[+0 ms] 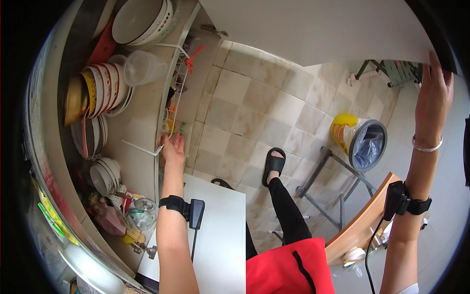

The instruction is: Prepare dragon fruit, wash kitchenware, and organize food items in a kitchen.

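Observation:
My left hand (174, 149) reaches to the lower shelf's edge beside a white wire rack (179, 82); its fingers are apart, and it seems to hold nothing. My right hand (435, 88) is raised at the far edge of a large white cabinet door (323, 29), fingertips touching or just behind it; its grip cannot be told. On the cabinet shelf are large white bowls (137, 22), a clear plastic tub (141, 68), a row of patterned bowls (104, 88), plates (97, 134) and small white bowls (104, 176). An orange-red tie (191, 60) hangs on the rack.
A second white cabinet door (220, 220) stands open under my left forearm. On the tiled floor (253, 95) are a yellow lined bin (341, 130), a grey metal stand (343, 194) and a green folding stool (402, 73). A wooden table edge (361, 224) is at the right.

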### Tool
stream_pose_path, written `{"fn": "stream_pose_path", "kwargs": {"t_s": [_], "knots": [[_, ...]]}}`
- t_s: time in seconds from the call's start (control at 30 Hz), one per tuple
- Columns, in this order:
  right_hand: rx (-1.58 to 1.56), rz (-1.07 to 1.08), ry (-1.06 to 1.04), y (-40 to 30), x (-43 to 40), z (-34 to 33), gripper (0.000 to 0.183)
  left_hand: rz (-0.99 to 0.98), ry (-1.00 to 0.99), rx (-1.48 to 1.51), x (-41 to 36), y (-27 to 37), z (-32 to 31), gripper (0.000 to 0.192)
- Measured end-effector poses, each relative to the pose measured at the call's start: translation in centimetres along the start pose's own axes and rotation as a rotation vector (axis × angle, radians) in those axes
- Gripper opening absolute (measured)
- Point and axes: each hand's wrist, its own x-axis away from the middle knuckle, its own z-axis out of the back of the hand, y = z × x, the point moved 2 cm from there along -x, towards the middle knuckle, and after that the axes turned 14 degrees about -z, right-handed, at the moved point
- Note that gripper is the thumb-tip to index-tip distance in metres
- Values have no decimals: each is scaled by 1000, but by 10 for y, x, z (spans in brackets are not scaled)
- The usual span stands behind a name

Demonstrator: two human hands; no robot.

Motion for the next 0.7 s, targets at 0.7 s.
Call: {"fn": "stream_pose_path", "kwargs": {"t_s": [0.7], "knots": [[75, -536, -848, 68, 102, -439, 26, -211, 164, -84, 66, 33, -7, 38]]}}
